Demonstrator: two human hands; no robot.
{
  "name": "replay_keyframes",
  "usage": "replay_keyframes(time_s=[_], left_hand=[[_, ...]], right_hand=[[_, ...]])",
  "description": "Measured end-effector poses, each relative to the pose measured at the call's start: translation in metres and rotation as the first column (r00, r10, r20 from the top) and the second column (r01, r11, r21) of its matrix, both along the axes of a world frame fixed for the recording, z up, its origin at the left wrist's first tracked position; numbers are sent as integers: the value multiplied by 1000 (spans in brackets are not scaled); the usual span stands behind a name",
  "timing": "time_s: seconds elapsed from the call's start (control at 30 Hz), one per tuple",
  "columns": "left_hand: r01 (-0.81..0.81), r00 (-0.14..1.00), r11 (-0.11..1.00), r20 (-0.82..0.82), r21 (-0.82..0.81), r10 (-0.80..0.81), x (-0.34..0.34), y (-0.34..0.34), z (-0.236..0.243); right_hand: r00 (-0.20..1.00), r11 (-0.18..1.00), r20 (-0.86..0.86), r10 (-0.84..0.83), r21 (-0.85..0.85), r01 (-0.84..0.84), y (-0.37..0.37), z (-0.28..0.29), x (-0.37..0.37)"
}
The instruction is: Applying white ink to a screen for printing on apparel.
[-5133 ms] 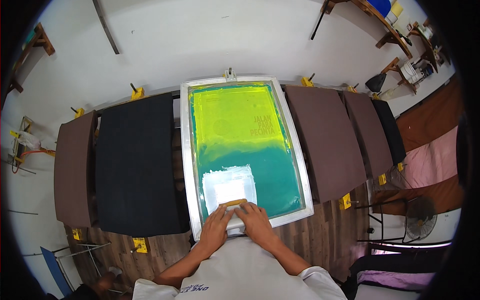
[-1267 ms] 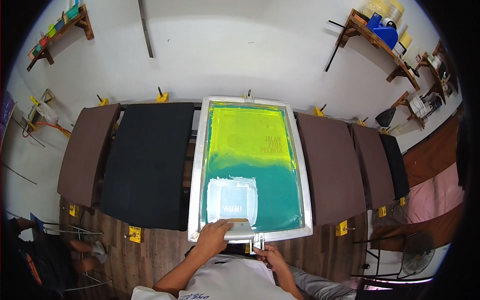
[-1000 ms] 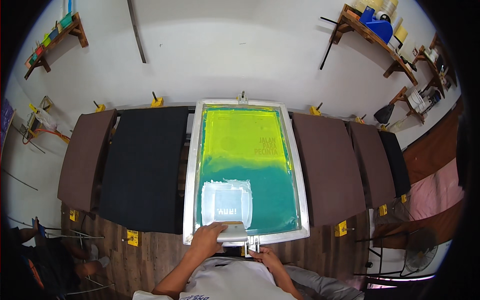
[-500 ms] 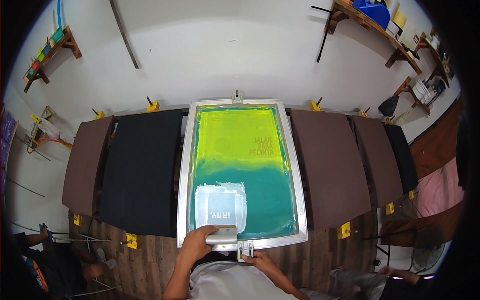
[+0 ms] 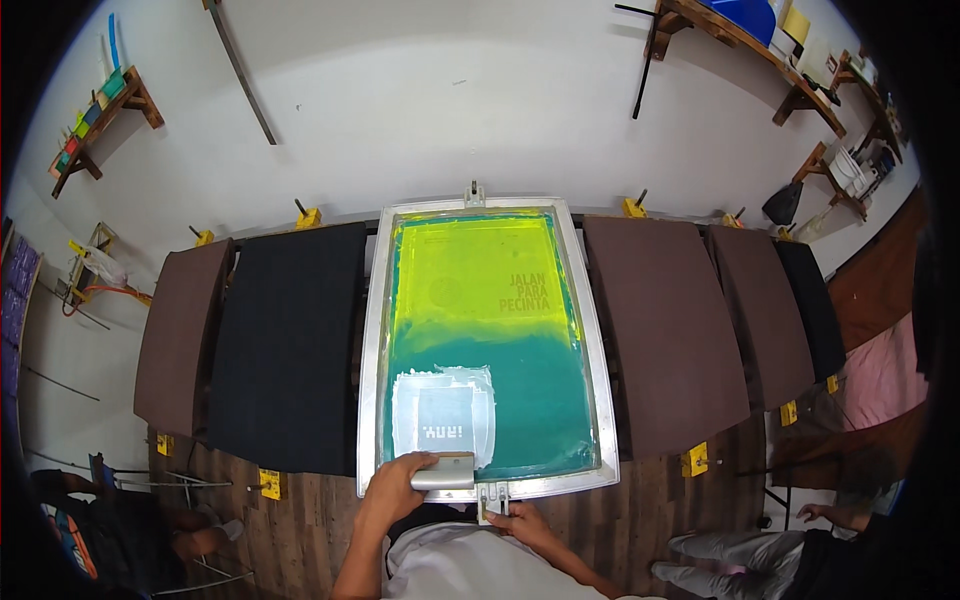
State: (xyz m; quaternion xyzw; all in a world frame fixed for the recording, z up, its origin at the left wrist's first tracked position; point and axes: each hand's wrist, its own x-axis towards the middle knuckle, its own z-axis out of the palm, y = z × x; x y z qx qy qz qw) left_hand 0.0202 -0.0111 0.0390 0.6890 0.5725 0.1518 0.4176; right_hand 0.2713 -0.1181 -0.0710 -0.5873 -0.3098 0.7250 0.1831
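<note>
A silver-framed printing screen (image 5: 371, 350) lies centred before me, coated yellow-green in its upper part and teal below, with faint lettering. At its lower left is a patch of white ink (image 5: 410, 405) around a small inverted design. My left hand (image 5: 395, 485) grips a metal-handled squeegee (image 5: 445, 470) at the screen's near edge, fingers over its top. Below, my right hand (image 5: 520, 522) has its fingers closed on a light metal clamp (image 5: 493, 500) at the middle of the near frame edge.
Brown boards (image 5: 660, 330) and black boards (image 5: 285, 350) flank the screen, with yellow brackets (image 5: 270, 483). Wall shelves (image 5: 760, 55) hold supplies. One person (image 5: 125, 540) is at lower left beside metal stands, another (image 5: 770, 565) at lower right.
Five seconds ago both my hands held the squeegee; since then my right hand has moved down to the clamp. The inked design shows more clearly. A person has appeared at lower right.
</note>
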Motion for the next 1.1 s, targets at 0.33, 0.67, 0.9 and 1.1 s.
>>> replay_keyframes(time_s=[0.33,0.67,0.9,1.1], left_hand=[[-7,1000,1000,3,17,7,-1,-2,-1],[45,999,999,-13,-1,-45,-1,6,8],[68,998,998,0,14,-68,-4,7,7],[111,994,994,-22,5,-111,-7,9,5]], right_hand=[[995,999,92,40,28,-43,-2,-3,-1],[993,995,114,-36,97,25,-4,6,-6],[989,995,108,-101,20,99,4,36,-12],[978,979,80,-191,92,184,-6,17,-15]])
